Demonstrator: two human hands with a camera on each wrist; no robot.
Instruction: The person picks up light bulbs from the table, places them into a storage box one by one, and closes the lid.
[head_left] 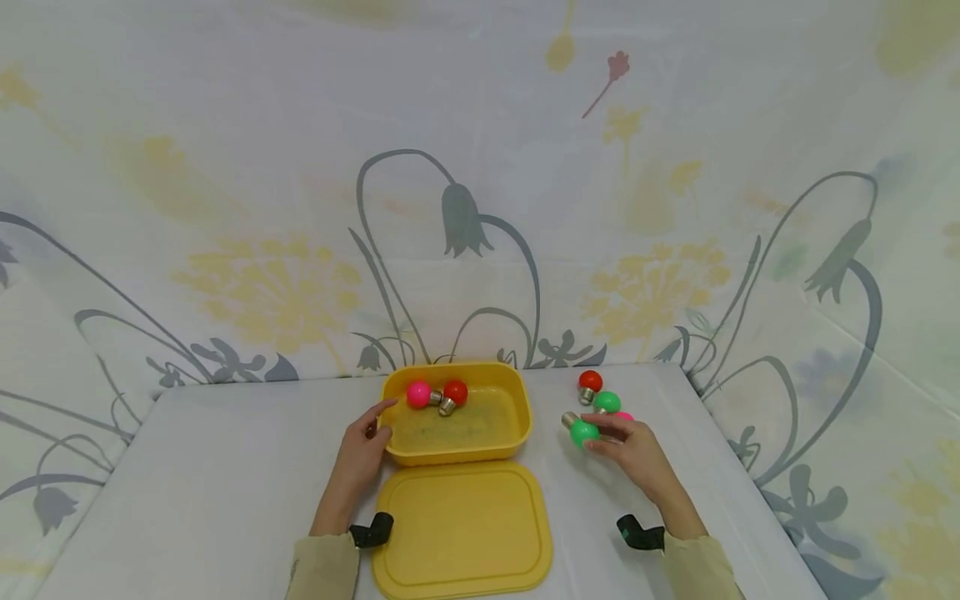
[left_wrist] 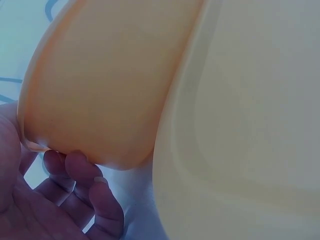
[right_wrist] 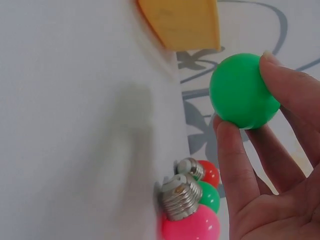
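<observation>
My right hand [head_left: 633, 450] pinches a green light bulb [head_left: 583, 432] by its round globe, above the table, its metal screw base pointing to the upper left in the head view. The right wrist view shows the thumb and fingertips on the green globe [right_wrist: 242, 92]. My left hand [head_left: 362, 450] holds the left end of a yellow plastic box [head_left: 517, 417], its curled fingers [left_wrist: 82, 167] against the outer wall in the left wrist view. Inside the box lie a pink bulb [head_left: 418, 395] and a red bulb [head_left: 455, 392], near the back left.
Right of the box, by the right hand, lie a red bulb [head_left: 590, 382], another green bulb [head_left: 607, 402] and a pink bulb [right_wrist: 190, 225], grouped closely. A flat yellow lid [head_left: 462, 531] rests on the white table [head_left: 225, 483] before the box. Flower-printed cloth [head_left: 480, 108] hangs behind.
</observation>
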